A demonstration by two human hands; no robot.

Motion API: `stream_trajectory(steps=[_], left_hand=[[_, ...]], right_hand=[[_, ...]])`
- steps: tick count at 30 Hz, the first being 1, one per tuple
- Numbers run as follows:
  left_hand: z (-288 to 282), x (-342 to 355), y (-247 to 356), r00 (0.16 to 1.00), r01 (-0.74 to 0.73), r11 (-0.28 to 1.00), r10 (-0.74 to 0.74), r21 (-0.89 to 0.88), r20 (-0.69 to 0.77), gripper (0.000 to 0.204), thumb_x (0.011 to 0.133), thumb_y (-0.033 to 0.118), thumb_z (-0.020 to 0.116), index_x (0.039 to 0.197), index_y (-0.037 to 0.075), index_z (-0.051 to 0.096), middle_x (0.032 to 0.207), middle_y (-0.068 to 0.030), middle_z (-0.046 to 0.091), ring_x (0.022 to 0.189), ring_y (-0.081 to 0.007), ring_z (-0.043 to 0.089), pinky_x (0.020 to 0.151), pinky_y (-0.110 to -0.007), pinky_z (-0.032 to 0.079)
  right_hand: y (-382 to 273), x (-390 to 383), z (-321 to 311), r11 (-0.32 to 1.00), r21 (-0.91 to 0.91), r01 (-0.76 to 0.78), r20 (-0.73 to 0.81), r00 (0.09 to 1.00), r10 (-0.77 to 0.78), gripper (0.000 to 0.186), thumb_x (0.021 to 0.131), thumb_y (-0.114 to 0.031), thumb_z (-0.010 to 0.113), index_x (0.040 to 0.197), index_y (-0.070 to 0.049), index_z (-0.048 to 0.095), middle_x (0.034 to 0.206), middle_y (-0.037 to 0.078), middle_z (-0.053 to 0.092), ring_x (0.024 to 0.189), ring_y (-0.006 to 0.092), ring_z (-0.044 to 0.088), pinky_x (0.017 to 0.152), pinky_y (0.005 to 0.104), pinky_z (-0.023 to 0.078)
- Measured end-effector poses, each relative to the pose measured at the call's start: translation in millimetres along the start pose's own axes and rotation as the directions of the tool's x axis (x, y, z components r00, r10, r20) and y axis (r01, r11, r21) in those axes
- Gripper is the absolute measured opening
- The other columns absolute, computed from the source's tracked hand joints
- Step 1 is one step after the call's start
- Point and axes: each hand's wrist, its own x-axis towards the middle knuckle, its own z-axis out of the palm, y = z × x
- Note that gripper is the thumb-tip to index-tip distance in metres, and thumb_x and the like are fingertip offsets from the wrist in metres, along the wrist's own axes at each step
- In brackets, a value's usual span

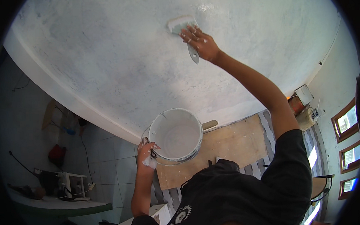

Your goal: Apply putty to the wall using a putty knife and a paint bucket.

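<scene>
A wide paintbrush (180, 25) with pale bristles lies against the whitish, patchy wall (117, 59). My right hand (201, 42) is closed round it, fingers across its broad head, and the grey handle sticks out below the palm. White paint spots the fingers. Lower down, my left hand (147, 152) grips the left side of a round bucket (176, 134), near its wire handle. Pale paint coats the bucket's inside, and whitish paint shows within. More white paint is smeared over my left wrist.
A brown board (245, 144) lies on a striped floor covering (306, 155) below the wall. At the right stand a container full of brushes or tools (307, 119) and a box (303, 94). Framed windows (347, 121) line the right wall. A green-edged ledge (71, 207) is lower left.
</scene>
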Motion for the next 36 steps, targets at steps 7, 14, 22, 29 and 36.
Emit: stream_trajectory(steps=[7, 14, 22, 29, 36], left_hand=[[9.0, -11.4, 8.1, 0.999, -0.026, 1.0, 0.026, 0.014, -0.022, 0.019, 0.064, -0.007, 0.053, 0.082, 0.001, 0.051, 0.066, -0.0089, 0.053, 0.055, -0.0205, 0.056, 0.058, -0.03, 0.051], [7.3, -10.8, 3.1, 0.994, -0.069, 0.998, 0.067, -0.013, -0.081, 0.017, 0.064, -0.006, 0.053, 0.08, 0.0, 0.05, 0.068, -0.0102, 0.055, 0.054, -0.0214, 0.056, 0.056, -0.03, 0.052], [-22.0, -3.9, -24.2, 0.986, -0.106, 0.994, 0.104, -0.009, -0.131, 0.028, 0.067, -0.004, 0.051, 0.095, -0.003, 0.054, 0.072, -0.0131, 0.059, 0.06, -0.0227, 0.059, 0.059, -0.032, 0.052], [16.2, -29.6, 11.1, 0.955, -0.149, 0.955, 0.206, 0.256, -0.212, 0.019, 0.062, -0.007, 0.053, 0.077, 0.003, 0.049, 0.068, -0.0064, 0.051, 0.055, -0.0179, 0.051, 0.053, -0.03, 0.045], [-12.8, -19.5, -17.2, 0.956, -0.097, 0.948, 0.173, 0.303, -0.235, 0.019, 0.059, -0.007, 0.053, 0.076, 0.002, 0.052, 0.071, -0.0047, 0.052, 0.059, -0.0154, 0.049, 0.055, -0.027, 0.04]], right_hand=[[-35.8, -67.4, 12.0, 0.999, 0.045, -0.018, 0.24, 0.971, 0.007, 0.038, 0.084, -0.013, 0.054, 0.122, -0.009, 0.057, 0.127, 0.008, 0.056, 0.121, 0.028, 0.051, 0.103, 0.0407, 0.041], [7.4, 53.0, -13.5, 0.995, 0.06, -0.079, 0.027, 0.997, 0.077, 0.037, 0.084, -0.012, 0.059, 0.121, -0.013, 0.058, 0.126, 0.005, 0.058, 0.12, 0.0249, 0.053, 0.101, 0.0377, 0.043], [2.6, -11.3, 56.6, 0.986, 0.065, -0.151, 0.081, 0.986, 0.146, 0.037, 0.085, -0.012, 0.058, 0.121, -0.009, 0.057, 0.127, 0.01, 0.056, 0.12, 0.0285, 0.051, 0.103, 0.0404, 0.041], [-44.1, -36.5, 41.3, 0.631, 0.324, -0.704, 0.491, 0.696, 0.524, 0.031, 0.076, -0.015, 0.068, 0.106, -0.015, 0.068, 0.094, 0.012, 0.069, 0.088, 0.033, 0.064, 0.081, 0.0392, 0.05], [-128.6, -78.4, -63.6, -0.36, 0.49, -0.794, 0.734, 0.153, 0.661, 0.036, 0.08, -0.026, 0.071, 0.102, 0.002, 0.068, 0.091, 0.009, 0.068, 0.082, 0.0144, 0.062, 0.073, 0.026, 0.049]])
